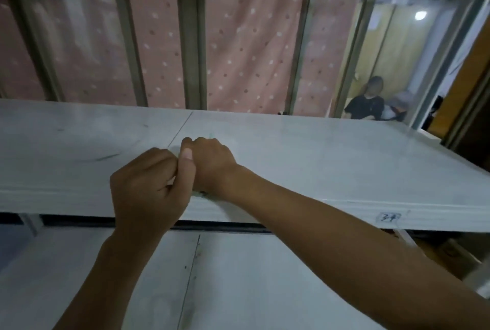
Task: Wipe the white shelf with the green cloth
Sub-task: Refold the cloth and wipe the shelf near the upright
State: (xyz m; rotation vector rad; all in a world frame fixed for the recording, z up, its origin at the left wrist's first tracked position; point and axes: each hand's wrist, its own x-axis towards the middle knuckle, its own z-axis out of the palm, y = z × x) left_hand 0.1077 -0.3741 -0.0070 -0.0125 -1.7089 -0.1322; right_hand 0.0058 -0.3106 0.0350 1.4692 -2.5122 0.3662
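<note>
The cloth (198, 193) is almost wholly hidden. Only a thin green sliver is seen under the right wrist, at the front edge of the shelf (331, 159), and a pale bit is glimpsed between the two hands. The right hand (209, 162) is laid on the shelf top with its knuckles up and its fingers curled down and closed over the cloth. Its forearm is stretched in from the lower right across the shelf's edge. The left hand (151, 186) is set just beside it and touching it, with its back turned to the camera and its fingers curled in. Its thumb is raised upright against the right hand. Whether anything is gripped by the left hand cannot be told. Beyond the hands a dotted pink curtain (252, 51) is seen behind a window frame. Below the hands a lower shelf (252, 282) is visible.
</note>
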